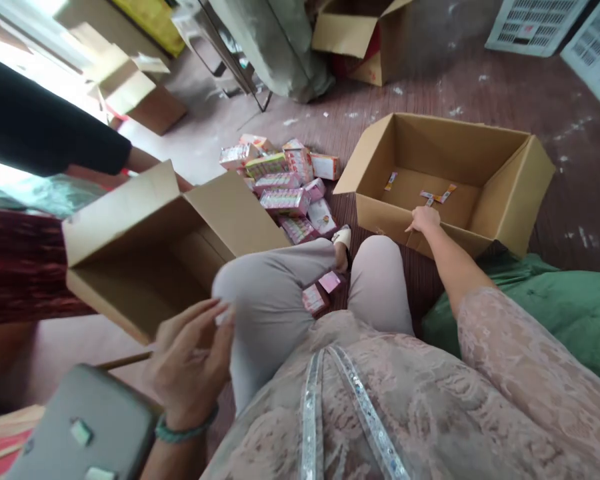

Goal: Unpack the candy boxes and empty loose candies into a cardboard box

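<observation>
I sit cross-legged on the floor. My right hand (423, 219) reaches out and grips the near rim of an open cardboard box (520, 193) on my right; only a few tape scraps lie inside it. My left hand (193, 363), with a green bracelet, hangs open by my left knee, its fingers spread beside the near edge of a second open cardboard box (130, 267) that lies tilted on its side. A heap of small pink and orange packets (285, 190) lies on the floor between the two boxes. Two more pink packets (323, 293) rest between my legs.
Another person in a black sleeve (50, 127) and dark red cloth sits at the left behind the tilted box. More cardboard boxes (360, 40) stand at the back. A green cushion (555, 313) lies on my right, a grey case (85, 427) at bottom left.
</observation>
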Motion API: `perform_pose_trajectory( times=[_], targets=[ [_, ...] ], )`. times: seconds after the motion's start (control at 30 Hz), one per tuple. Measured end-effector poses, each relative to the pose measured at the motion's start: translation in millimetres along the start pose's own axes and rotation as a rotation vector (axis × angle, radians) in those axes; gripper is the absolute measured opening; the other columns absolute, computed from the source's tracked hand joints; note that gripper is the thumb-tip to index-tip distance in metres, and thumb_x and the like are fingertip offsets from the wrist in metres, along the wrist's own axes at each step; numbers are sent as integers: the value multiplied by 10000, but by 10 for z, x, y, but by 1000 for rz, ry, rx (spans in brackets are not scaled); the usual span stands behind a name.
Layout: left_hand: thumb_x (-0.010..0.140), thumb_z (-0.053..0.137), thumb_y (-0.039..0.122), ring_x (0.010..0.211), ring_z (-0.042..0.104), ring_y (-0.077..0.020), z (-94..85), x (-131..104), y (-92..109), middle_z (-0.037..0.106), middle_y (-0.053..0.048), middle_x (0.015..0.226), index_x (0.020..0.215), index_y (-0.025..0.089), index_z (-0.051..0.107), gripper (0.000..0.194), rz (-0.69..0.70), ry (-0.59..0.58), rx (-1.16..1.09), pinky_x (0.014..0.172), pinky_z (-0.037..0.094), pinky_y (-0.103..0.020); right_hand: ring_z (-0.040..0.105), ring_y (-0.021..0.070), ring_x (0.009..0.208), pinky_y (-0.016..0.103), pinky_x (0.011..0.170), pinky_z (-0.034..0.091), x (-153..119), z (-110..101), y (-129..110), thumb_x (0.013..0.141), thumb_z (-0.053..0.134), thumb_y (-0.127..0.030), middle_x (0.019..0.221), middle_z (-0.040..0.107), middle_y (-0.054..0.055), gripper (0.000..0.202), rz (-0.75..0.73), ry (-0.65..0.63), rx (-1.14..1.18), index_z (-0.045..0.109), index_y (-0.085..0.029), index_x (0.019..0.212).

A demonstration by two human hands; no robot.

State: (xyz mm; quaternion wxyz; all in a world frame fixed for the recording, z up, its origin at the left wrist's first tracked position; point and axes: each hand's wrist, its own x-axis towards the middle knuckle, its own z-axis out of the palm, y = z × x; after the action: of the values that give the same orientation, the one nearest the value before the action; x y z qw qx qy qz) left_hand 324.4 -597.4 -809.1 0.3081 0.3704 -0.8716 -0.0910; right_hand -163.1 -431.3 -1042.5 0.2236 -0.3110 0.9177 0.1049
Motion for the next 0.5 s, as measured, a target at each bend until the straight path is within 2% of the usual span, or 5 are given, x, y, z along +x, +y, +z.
perform_pose_trajectory(
  times=[0.1, 0.2, 0.27, 0.37, 0.5],
  targets=[
    [929, 655, 494, 981, 738, -249, 219, 121, -117, 781, -64, 1066, 975, 256, 766, 267, -9, -127, -68, 936, 610, -433, 737, 294, 1105, 317, 871, 565, -147, 53, -120, 794, 908, -465, 1177, 774, 191, 495, 29, -16, 23, 811, -189, 1195],
    [916, 617, 542, 937, 727, -240, 667, 533, -228, 765, -83, 1075, 1072, 210, 744, 388, -120, -224, -138, 891, 607, -396, 743, 294, 1109, 316, 883, 564, -280, 138, -189, 809, 897, -427, 1151, 782, 184, 402, 18, -16, 42, 829, -203, 1136],
    [918, 607, 537, 971, 720, -252, 1151, 897, -177, 761, -100, 1095, 1143, 182, 726, 437, -149, -325, -147, 905, 592, -389, 744, 312, 1118, 336, 900, 569, -354, 199, -195, 823, 882, -414, 1152, 781, 193, 357, 12, -17, 48, 835, -199, 1104],
    [942, 640, 530, 1223, 662, -303, 2093, 1383, 136, 720, -157, 1299, 1306, 163, 671, 517, -117, -550, -91, 1070, 507, -402, 738, 339, 1143, 373, 937, 574, -442, 248, -152, 842, 854, -443, 1171, 777, 202, 357, -4, -31, 41, 833, -198, 1101],
    [869, 720, 675, 1521, 404, -404, 3330, 1695, 696, 420, -318, 1611, 1519, 28, 466, 952, -146, -774, -76, 1213, 356, -406, 749, 350, 1129, 401, 943, 596, -481, 193, -39, 805, 855, -488, 1121, 801, 150, 351, -16, -79, -6, 840, -257, 1070]
  ],
)
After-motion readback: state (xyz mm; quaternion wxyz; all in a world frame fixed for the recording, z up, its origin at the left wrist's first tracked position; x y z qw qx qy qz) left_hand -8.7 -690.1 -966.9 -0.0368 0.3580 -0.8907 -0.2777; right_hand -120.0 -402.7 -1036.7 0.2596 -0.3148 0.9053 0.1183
